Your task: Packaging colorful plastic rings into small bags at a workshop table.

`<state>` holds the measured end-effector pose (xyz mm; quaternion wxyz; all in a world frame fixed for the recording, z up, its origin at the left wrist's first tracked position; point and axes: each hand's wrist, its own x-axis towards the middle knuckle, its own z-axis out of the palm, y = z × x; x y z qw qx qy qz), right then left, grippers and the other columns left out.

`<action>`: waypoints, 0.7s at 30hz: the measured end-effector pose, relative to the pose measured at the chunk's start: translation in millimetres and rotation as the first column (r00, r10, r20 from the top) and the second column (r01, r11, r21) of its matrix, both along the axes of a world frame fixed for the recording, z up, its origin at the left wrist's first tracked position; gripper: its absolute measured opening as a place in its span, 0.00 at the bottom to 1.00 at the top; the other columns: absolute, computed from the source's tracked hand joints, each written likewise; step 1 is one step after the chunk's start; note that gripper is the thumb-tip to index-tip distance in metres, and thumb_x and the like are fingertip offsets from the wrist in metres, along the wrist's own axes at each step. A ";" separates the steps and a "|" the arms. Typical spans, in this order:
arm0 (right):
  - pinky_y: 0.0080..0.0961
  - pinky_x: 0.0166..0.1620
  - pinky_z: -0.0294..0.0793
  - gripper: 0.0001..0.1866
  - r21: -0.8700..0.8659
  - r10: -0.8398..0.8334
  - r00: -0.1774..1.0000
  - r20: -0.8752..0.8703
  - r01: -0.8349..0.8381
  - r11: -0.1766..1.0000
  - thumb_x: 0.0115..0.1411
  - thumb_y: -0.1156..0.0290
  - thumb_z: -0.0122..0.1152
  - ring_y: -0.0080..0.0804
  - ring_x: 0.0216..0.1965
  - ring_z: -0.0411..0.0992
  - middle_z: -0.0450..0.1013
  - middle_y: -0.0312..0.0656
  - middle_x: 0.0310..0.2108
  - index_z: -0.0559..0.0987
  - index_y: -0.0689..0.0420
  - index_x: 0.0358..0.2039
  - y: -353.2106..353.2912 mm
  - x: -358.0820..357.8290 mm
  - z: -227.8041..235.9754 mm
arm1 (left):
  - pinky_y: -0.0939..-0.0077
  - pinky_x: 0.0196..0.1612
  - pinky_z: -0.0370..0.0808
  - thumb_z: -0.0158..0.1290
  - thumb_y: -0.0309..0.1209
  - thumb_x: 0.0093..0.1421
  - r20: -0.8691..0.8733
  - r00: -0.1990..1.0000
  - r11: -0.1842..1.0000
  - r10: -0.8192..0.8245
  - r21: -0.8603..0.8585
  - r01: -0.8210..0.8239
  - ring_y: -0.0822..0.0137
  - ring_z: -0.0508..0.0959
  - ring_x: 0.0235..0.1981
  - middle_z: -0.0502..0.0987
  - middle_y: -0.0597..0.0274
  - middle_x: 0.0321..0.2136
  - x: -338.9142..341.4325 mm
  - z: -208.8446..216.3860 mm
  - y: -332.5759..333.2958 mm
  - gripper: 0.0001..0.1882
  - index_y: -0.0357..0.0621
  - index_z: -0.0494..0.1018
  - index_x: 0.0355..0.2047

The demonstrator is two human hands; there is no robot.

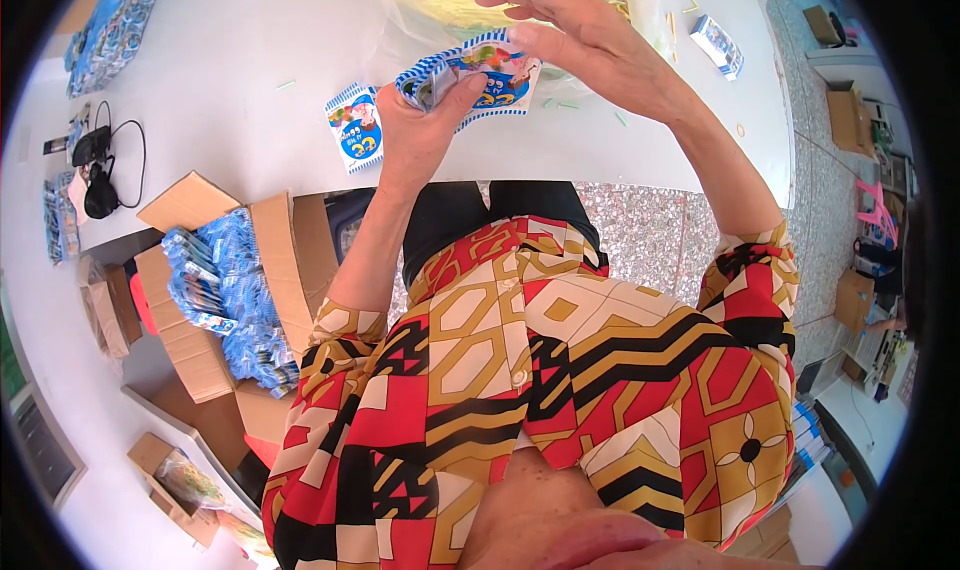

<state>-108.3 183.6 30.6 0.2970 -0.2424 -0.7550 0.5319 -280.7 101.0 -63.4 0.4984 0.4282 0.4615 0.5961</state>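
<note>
My left hand [425, 135] is closed around blue-and-white striped printed packets [505, 92], held above the white table; whether it is one opened packet or a few fanned together I cannot tell. Its thumb presses on the printed front. Over to the right, my right hand [590, 40] is raised with fingers stretched out and nothing in them. Its thumb lies close to the packets' upper right edge, and I cannot tell if it touches. Another such packet [355, 130] lies flat on the table beside my left wrist. Beyond my hands, thin coloured sticks [455, 5] fill a clear plastic bag [385, 40].
A cardboard carton [190, 345] full of blue packets [235, 290] stands open at the table's near left edge. More packets [115, 30] are heaped at far left, near a black corded device [97, 165]. A small box [717, 47] and loose sticks [690, 0] lie right.
</note>
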 end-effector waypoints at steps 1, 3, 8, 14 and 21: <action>0.33 0.55 0.63 0.14 -0.048 -0.022 1.000 -0.018 0.021 0.999 0.59 0.69 0.54 0.40 0.53 0.65 0.70 0.48 0.47 0.74 0.62 0.44 -0.2 -0.8 0.1 | 0.79 0.37 0.78 0.60 0.26 0.52 0.000 1.000 1.000 0.002 0.000 -0.002 0.72 0.79 0.31 0.79 0.59 0.32 -0.3 0.2 -0.4 0.14 0.33 0.75 0.38; 0.27 0.50 0.68 0.14 0.241 -0.031 0.999 0.030 0.023 0.970 0.61 0.69 0.52 0.33 0.47 0.68 0.70 0.44 0.47 0.73 0.59 0.47 1.7 0.4 -21.6 | 0.78 0.37 0.78 0.60 0.26 0.52 0.042 0.999 1.000 0.014 0.000 -0.014 0.73 0.79 0.31 0.79 0.60 0.32 1.2 3.6 0.1 0.13 0.34 0.75 0.38; 0.22 0.48 0.71 0.19 0.518 -0.015 0.971 0.237 -0.113 0.848 0.64 0.68 0.46 0.25 0.44 0.71 0.64 0.42 0.53 0.67 0.56 0.55 -4.2 0.8 -43.0 | 0.84 0.33 0.75 0.60 0.27 0.53 0.105 0.994 0.999 0.035 0.027 -0.038 0.77 0.78 0.28 0.79 0.63 0.29 -0.4 4.7 2.9 0.10 0.36 0.76 0.35; 0.19 0.43 0.73 0.18 0.051 -0.016 0.970 0.244 0.004 0.999 0.60 0.67 0.56 0.21 0.38 0.72 0.72 0.39 0.44 0.71 0.59 0.49 1.1 1.5 -43.8 | 0.85 0.31 0.74 0.61 0.28 0.52 0.145 0.986 0.997 0.082 -0.015 -0.080 0.79 0.77 0.27 0.79 0.64 0.27 -5.7 4.7 1.8 0.10 0.36 0.77 0.33; 0.14 0.35 0.70 0.13 0.006 -0.079 0.995 0.055 0.078 0.997 0.57 0.70 0.61 0.18 0.33 0.72 0.74 0.34 0.33 0.75 0.59 0.42 -2.6 -15.5 -56.5 | 0.87 0.30 0.71 0.62 0.27 0.50 -0.071 0.997 0.994 0.044 -0.094 -0.050 0.80 0.75 0.27 0.79 0.66 0.27 -18.0 9.5 -2.3 0.12 0.35 0.77 0.34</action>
